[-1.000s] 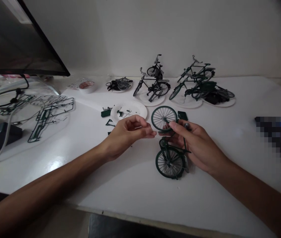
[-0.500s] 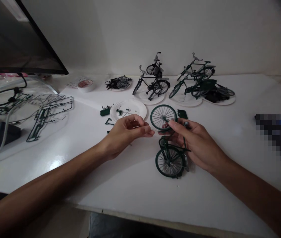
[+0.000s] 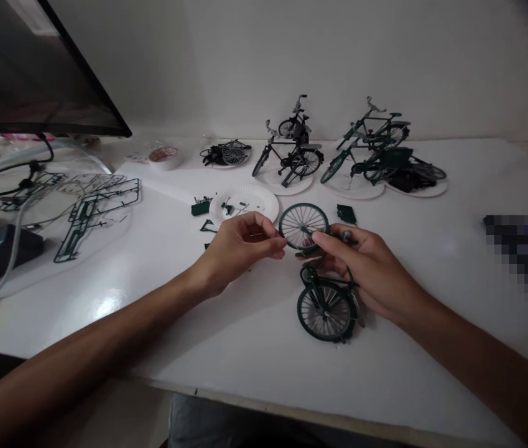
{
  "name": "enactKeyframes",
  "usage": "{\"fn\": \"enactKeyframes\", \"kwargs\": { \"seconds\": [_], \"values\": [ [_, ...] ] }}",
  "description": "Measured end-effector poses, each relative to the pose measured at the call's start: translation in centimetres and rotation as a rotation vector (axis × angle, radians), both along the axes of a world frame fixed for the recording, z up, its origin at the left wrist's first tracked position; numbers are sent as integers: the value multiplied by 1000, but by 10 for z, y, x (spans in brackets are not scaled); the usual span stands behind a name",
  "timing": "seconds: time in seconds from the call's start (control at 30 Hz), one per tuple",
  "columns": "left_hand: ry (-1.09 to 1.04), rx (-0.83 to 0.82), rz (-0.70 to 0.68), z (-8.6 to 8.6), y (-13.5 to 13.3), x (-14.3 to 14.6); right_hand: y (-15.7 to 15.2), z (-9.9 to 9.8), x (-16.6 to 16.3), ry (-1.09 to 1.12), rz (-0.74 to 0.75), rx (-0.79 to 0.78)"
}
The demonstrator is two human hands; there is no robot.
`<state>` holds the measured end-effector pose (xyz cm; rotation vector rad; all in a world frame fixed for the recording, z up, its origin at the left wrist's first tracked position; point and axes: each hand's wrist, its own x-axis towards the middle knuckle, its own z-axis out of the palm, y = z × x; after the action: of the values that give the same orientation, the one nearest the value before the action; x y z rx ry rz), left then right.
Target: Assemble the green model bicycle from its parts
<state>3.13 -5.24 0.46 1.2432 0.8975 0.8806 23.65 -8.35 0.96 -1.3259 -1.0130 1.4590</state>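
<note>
My right hand [image 3: 369,264] is closed round the frame of a dark green model bicycle [image 3: 326,310], its thumb near the hub of the upper wheel [image 3: 301,225]. The bicycle is turned on its side, with one wheel up by my fingers and the other nearer the table's front. Part of its frame is hidden behind my fingers. My left hand [image 3: 240,249] is closed in a pinch, fingertips at the left rim of the upper wheel. Whatever sits between those fingertips, if anything, is too small to make out.
A paper plate [image 3: 266,202] with small parts lies behind my left hand, beside a green piece [image 3: 201,206]. Another green piece [image 3: 346,214] lies behind my right hand. Model bicycles [image 3: 287,158] stand along the wall. Sprue frames [image 3: 81,227] and a monitor [image 3: 35,68] are on the left.
The bicycle has tilted a little in my right hand: its upper wheel has shifted left and down. My left fingertips have come up to that wheel's rim.
</note>
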Motion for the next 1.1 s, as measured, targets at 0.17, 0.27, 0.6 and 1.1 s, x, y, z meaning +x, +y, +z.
{"fn": "enactKeyframes", "kwargs": {
  "seconds": [0.17, 0.27, 0.6, 1.1],
  "values": [
    [98, 83, 39, 1, -4, 5, -2, 1, 1, 24, 60, -56],
    [102, 57, 50, 2, -5, 7, -3, 3, 1, 11, 119, -101],
    [38, 29, -97, 0, -5, 0, -6, 5, 2, 25, 192, -152],
    [125, 45, -286, 12, -11, -3, -7, 4, 6, 30, 218, -181]
  ]
}}
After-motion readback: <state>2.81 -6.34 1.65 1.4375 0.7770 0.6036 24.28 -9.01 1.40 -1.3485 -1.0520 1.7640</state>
